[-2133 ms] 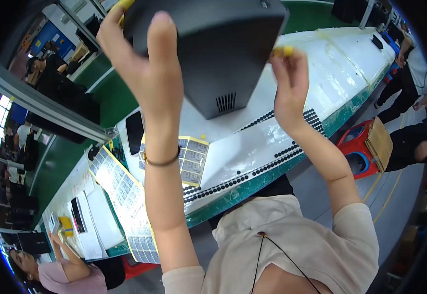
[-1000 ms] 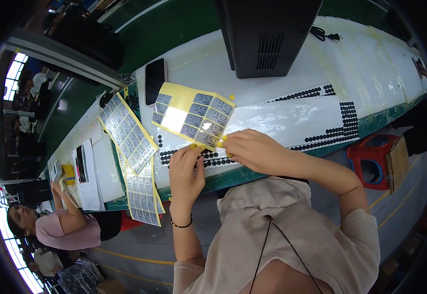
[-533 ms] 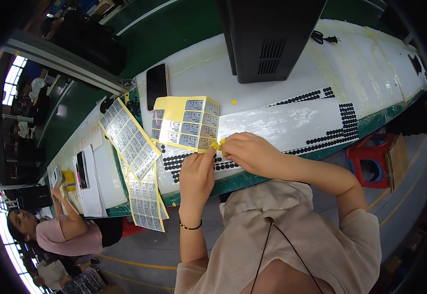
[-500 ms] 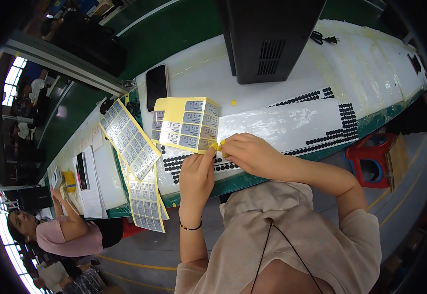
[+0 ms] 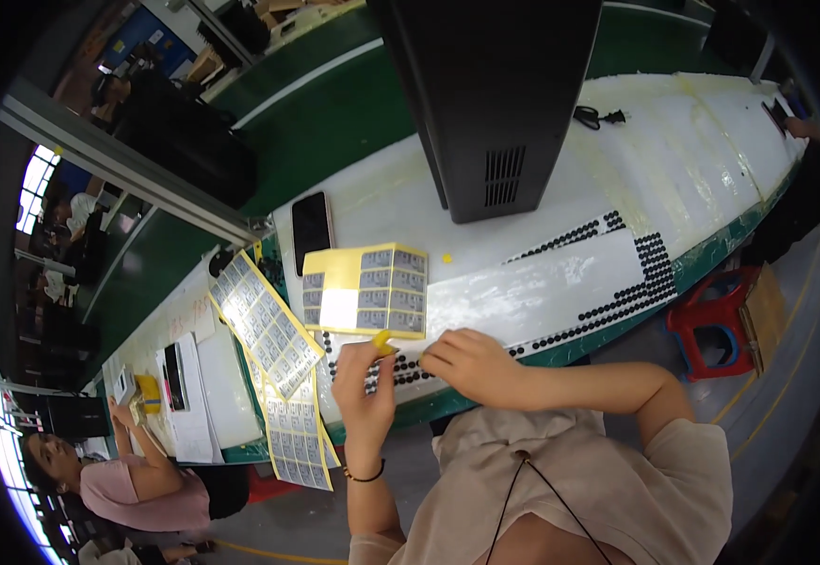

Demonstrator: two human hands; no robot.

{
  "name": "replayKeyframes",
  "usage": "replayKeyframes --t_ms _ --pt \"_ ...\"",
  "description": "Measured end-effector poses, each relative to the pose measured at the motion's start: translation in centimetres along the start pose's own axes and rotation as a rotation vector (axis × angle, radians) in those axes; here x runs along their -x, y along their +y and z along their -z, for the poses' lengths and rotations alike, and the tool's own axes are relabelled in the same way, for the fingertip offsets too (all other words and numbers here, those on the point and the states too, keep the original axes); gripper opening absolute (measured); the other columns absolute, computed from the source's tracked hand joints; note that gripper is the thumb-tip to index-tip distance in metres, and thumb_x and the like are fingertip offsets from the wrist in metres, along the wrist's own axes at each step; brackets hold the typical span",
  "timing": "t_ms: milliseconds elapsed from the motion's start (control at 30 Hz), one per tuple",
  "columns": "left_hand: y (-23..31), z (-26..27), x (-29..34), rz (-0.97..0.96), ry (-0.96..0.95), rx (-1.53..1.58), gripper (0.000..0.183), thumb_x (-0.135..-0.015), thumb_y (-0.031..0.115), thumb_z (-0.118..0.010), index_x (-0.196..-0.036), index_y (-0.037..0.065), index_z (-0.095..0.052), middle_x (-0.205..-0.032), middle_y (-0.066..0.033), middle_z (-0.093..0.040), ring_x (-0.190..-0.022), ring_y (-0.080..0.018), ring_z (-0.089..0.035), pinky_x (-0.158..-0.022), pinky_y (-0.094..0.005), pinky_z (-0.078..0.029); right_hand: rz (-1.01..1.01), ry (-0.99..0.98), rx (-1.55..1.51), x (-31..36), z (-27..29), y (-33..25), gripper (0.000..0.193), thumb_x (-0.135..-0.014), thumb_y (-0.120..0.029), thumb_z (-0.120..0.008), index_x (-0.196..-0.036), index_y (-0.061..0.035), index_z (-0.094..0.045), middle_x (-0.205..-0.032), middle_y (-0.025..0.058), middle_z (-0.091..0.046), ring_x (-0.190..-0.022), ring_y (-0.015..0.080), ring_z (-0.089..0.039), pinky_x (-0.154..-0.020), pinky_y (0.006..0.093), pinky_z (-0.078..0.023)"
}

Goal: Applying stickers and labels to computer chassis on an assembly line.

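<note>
**Peeling at a yellow label sheet by the near edge**

Standing toward the far side of the white tabletop [image 5: 711, 160] is a tall black box [image 5: 495, 94] with a vent grille, and a dark phone [image 5: 312, 231] lies flat to its left. Rows of small black dots [image 5: 617, 292] run along the near edge, right of the hands. A long strip of labels [image 5: 273, 358] drapes over the near edge at the left and hangs down. A red stool [image 5: 706, 320] stands on the floor beyond the tabletop's right end.

The yellow label sheet [image 5: 365, 292] lies just in front of the hands, between phone and dots. The left hand [image 5: 365, 386] is raised with fingers curled, thumb and forefinger pinching a small yellow bit [image 5: 382, 341] at the sheet's lower edge. The right hand [image 5: 462, 363] sits just beside it, fingers drawn together in a loose curl; whether it grips anything cannot be told. Both forearms rise from the lower edge, the right bent across the chest.
</note>
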State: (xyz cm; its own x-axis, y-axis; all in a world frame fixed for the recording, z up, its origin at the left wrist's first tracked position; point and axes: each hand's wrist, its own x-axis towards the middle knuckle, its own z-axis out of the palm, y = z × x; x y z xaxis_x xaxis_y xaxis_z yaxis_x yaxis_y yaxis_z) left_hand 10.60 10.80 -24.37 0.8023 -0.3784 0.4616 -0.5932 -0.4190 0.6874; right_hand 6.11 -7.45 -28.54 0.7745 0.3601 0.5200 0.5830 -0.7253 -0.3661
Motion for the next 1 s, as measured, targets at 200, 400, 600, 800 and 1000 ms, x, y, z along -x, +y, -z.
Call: replayKeyframes --t_ms 200,400,600,800,1000 --pt "4.3 2.6 -9.5 -0.192 0.199 0.350 0.033 -0.081 -0.013 -0.062 -0.112 -0.004 -0.056 -0.104 -0.0104 -0.056 -0.090 -0.0156 -0.056 -0.081 -0.0268 -0.048 -0.056 -0.068 -0.108 0.0 -0.3 0.5 0.020 -0.075 -0.008 -0.060 -0.095 -0.0065 -0.056 -0.090 0.0073 -0.057 -0.089 0.0264 -0.055 -0.079 0.0368 -0.046" --pt "11.6 3.8 -22.2 -0.446 0.261 0.304 0.039 -0.081 -0.002 -0.068 -0.118 0.001 -0.055 -0.098 -0.0038 -0.063 -0.084 -0.0076 -0.058 -0.066 -0.0194 -0.043 -0.242 -0.158 -0.582 -0.9 0.5 1.6 0.014 -0.082 -0.012 -0.064 -0.092 -0.0052 -0.055 -0.087 0.0109 -0.056 -0.085 0.0301 -0.054 -0.074 0.0387 -0.042" --pt "14.5 2.4 -29.1 -0.586 0.082 0.213 0.038 -0.081 0.002 -0.068 -0.117 0.005 -0.056 -0.090 -0.0020 -0.064 -0.083 -0.0076 -0.056 -0.060 -0.0186 -0.039 -0.344 -0.181 -0.647 -0.6 1.3 2.7 0.024 -0.084 -0.015 -0.064 -0.102 -0.0018 -0.057 -0.089 0.0155 -0.056 -0.088 0.0325 -0.054 -0.076 0.0399 -0.044" --pt "15.2 2.4 -30.1 -0.553 0.007 0.133 0.033 -0.080 0.001 -0.067 -0.112 0.006 -0.058 -0.086 -0.0002 -0.063 -0.078 -0.0085 -0.052 -0.061 -0.0231 -0.036 -0.308 -0.181 -0.687 -0.7 1.3 3.0 0.021 -0.086 -0.016 -0.063 -0.101 -0.0027 -0.056 -0.087 0.0142 -0.054 -0.085 0.0310 -0.054 -0.074 0.0389 -0.044" --pt "15.5 2.4 -30.3 -0.560 -0.020 0.073 0.032 -0.080 0.002 -0.068 -0.110 0.007 -0.059 -0.087 -0.0008 -0.065 -0.076 -0.0069 -0.052 -0.059 -0.0221 -0.035 -0.323 -0.182 -0.699 -0.7 1.4 3.2 0.018 -0.087 -0.017 -0.063 -0.097 -0.0042 -0.056 -0.086 0.0128 -0.054 -0.084 0.0297 -0.054 -0.074 0.0384 -0.043"
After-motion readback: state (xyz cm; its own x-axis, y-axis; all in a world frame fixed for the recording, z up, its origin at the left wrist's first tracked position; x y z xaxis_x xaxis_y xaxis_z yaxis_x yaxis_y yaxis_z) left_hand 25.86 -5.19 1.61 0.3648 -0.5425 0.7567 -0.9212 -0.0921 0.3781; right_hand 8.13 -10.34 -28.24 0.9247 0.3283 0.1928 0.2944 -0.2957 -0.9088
